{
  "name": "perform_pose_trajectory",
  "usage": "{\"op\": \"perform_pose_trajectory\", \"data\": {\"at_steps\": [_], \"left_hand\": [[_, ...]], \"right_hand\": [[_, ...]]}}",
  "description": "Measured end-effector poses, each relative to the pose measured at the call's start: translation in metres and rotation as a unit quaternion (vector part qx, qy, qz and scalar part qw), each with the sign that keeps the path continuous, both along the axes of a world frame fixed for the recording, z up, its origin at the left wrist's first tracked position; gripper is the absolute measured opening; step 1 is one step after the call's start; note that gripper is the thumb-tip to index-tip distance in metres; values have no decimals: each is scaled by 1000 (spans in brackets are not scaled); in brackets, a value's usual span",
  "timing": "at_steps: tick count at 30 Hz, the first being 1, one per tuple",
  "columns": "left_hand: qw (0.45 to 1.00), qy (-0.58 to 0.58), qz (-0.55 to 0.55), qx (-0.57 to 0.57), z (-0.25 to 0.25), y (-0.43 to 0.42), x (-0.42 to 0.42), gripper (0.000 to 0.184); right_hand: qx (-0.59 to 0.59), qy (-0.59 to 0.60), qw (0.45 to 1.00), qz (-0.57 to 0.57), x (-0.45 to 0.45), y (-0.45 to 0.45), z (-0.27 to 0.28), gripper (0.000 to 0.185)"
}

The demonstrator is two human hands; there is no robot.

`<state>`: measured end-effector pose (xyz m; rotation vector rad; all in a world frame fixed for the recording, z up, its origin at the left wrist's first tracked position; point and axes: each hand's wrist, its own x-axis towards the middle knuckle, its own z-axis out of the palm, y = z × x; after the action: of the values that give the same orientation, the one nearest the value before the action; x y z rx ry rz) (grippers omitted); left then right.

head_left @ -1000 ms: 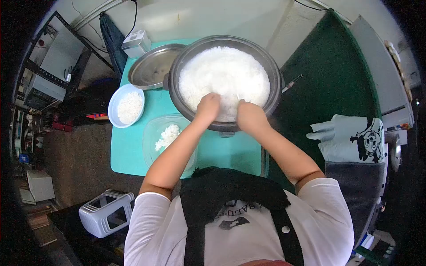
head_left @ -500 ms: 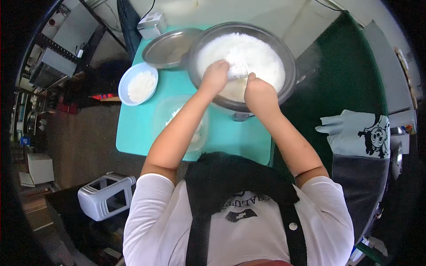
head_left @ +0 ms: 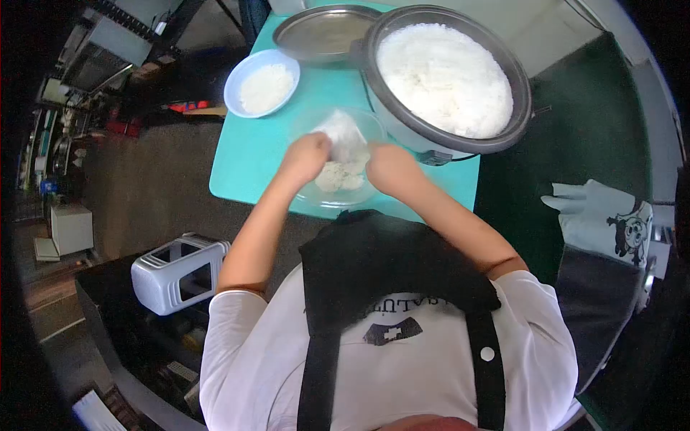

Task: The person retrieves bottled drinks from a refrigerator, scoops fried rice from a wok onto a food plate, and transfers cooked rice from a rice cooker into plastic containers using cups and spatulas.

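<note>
My left hand [head_left: 309,156] and my right hand [head_left: 394,170] are both closed, gripping opposite sides of a thin white cloth-like piece [head_left: 343,133], blurred by motion. They hold it over a clear plastic bowl [head_left: 327,204] near the table's front edge. Pale lumpy dough-like stuff [head_left: 339,177] lies in that bowl, just below the piece. Behind and to the right stands a large grey electric pot [head_left: 519,118], filled almost to its rim with a white, fluffy-looking mass [head_left: 447,79].
A light blue bowl [head_left: 231,97] of white powder or grains stands at the left of the turquoise table [head_left: 241,169]. Behind it lies a round metal lid or tray [head_left: 323,32]. To the lower left is a grey appliance [head_left: 180,273]; a printed cloth [head_left: 604,219] hangs at right.
Both hands have moved from above the pot to the clear bowl, down and left, carrying the white piece. The view has shifted, and the white mass in the pot now shows uncovered.
</note>
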<state>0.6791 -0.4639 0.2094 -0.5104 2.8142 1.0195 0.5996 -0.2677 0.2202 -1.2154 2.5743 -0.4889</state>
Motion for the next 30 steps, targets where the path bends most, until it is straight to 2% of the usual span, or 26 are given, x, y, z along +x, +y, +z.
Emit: {"op": "perform_pose_trajectory", "data": {"at_steps": [1, 2, 3, 4, 5, 6, 7, 9, 10, 11, 12, 13, 15, 17, 20, 24, 26, 30], "left_hand": [[1000, -1, 6, 1, -35, -3, 10, 29], [992, -43, -64, -101, -74, -5, 18, 25], [966, -83, -134, -203, -93, -9, 20, 23], [967, -81, -131, -203, -92, -10, 25, 23], [970, -25, -104, -217, -91, -6, 35, 20], [970, 31, -77, -230, -85, -5, 43, 17], [970, 29, -77, -227, -78, -9, 49, 17], [976, 114, 21, -183, -47, -16, 58, 14], [977, 113, 24, -180, -45, -24, 63, 14], [981, 156, 44, -109, -43, -35, 67, 16], [977, 198, 64, -38, -43, -43, 69, 17], [977, 197, 66, -37, -48, -48, 71, 17], [961, 263, 73, 42, -67, -56, 74, 16], [954, 287, 75, 41, -90, -59, 70, 15], [941, 330, 73, 37, -123, -59, 64, 13], [926, 364, 92, 35, -146, -62, 53, 11], [932, 351, 86, 34, -149, -63, 51, 12], [945, 320, 57, 30, -145, -63, 50, 16]], "right_hand": [[21, -59, 998, 0, 0, -9, -31, 28], [41, -116, 992, -1, 3, -17, -58, 30], [40, -113, 993, 3, 6, -21, -78, 30], [46, -75, 996, -19, 7, -22, -97, 32], [52, -39, 997, -43, 8, -22, -105, 35], [54, -40, 997, -42, 10, -24, -89, 35], [84, -44, 995, -27, 10, -22, -71, 31], [119, -48, 992, -9, 17, -24, -43, 29], [146, -46, 988, 18, 20, -26, -35, 28], [172, -41, 983, 44, 23, -31, -32, 28], [174, -40, 983, 47, 27, -37, -38, 28], [139, -33, 988, 55, 35, -43, -53, 27], [106, -28, 992, 64, 42, -53, -89, 26], [116, 16, 990, 84, 28, -72, -128, 28], [182, -5, 982, 44, 3, -94, -140, 27], [107, -9, 994, 13, 35, -84, -62, 21], [106, -21, 992, 69, 61, -76, -40, 21], [181, -26, 978, 99, 42, -84, -128, 27]]}}
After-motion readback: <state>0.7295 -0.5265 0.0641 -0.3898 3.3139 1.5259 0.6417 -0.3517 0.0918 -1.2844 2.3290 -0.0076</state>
